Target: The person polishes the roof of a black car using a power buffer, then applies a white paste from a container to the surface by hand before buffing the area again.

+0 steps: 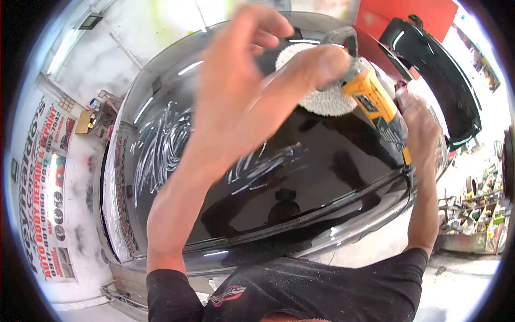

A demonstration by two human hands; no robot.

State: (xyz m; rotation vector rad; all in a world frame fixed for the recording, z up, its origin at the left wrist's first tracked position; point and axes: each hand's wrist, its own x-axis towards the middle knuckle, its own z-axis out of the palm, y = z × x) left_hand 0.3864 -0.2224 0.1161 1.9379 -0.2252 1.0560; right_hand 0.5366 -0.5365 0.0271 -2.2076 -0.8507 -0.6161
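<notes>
A yellow and black power polisher [375,104] with a white wool pad [322,99] hangs tilted above a glossy black car hood [300,177]. My right hand [421,131] grips the polisher's rear body. My left hand [252,80] is raised close to the camera, fingers spread and curled, with the thumb against the white pad's edge. White smears of polishing compound [161,145] streak the left and middle of the hood. The polisher's loop handle [343,35] sticks up behind the pad.
A second black car body panel [440,70] stands at the upper right beside a red wall [407,16]. A cluttered shelf with cans [475,214] is at the right. An auto body repair sign [48,182] hangs on the left wall.
</notes>
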